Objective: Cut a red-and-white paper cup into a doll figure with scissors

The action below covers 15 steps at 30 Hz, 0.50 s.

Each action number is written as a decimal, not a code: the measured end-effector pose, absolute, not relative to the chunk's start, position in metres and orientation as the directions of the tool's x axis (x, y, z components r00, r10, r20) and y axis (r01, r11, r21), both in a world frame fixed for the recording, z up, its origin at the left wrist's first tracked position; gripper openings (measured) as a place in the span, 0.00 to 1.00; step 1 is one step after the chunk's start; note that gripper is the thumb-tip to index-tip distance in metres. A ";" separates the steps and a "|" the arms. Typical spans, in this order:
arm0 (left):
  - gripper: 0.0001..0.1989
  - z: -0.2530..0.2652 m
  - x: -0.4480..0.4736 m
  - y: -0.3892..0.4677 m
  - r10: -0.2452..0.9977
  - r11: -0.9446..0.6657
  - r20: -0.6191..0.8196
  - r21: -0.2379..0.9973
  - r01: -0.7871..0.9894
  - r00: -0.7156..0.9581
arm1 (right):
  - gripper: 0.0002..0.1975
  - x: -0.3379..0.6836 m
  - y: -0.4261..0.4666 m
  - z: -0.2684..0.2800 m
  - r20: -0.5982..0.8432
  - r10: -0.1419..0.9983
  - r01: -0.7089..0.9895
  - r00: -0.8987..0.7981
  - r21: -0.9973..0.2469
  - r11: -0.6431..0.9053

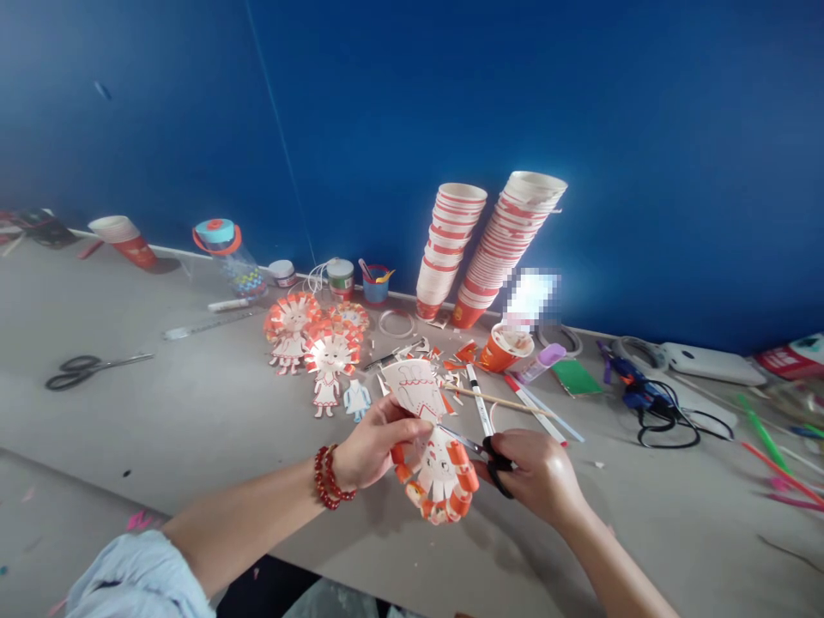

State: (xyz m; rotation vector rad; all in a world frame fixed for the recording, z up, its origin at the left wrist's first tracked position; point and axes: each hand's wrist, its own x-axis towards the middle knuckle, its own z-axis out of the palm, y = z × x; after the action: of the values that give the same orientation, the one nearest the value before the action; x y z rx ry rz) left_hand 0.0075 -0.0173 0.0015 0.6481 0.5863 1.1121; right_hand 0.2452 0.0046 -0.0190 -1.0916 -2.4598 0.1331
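Note:
My left hand (377,433) pinches a paper doll (440,463) cut from a paper cup, held upside down above the table. Its face and curled orange fringe point toward me, while the dress part, with red drawn lines, points away. Closed around black handles, my right hand (537,472) holds scissors (473,444) whose blades meet the doll near its neck, beside my left fingertips. Beyond my left hand lie finished-looking paper dolls (330,352) with orange-and-white fringes and a small blue-edged paper dress (357,400).
Two tall stacks of paper cups (451,249) lean by the blue wall. Paper scraps, a marker (478,399) and a wooden stick (502,400) lie just past the doll. Another pair of scissors (96,367) rests at left; a blue glue gun (634,378) with its cord is at right.

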 end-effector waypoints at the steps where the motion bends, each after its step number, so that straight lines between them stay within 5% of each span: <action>1: 0.08 0.001 0.008 -0.017 0.937 0.298 -0.099 0.725 -0.622 0.334 | 0.18 0.245 0.005 -0.019 0.357 0.726 0.685 -0.587 -0.260 0.681; 15: 0.09 -0.003 0.008 -0.016 0.916 0.329 -0.089 0.723 -0.607 0.391 | 0.16 0.242 0.001 -0.027 0.340 0.750 0.701 -0.567 -0.279 0.656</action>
State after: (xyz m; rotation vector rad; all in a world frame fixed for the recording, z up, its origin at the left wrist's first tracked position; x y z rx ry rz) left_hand 0.0077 -0.0164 -0.0031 0.6643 0.5455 1.0632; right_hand 0.2423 0.0013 -0.0268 -1.1363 -2.4451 0.1566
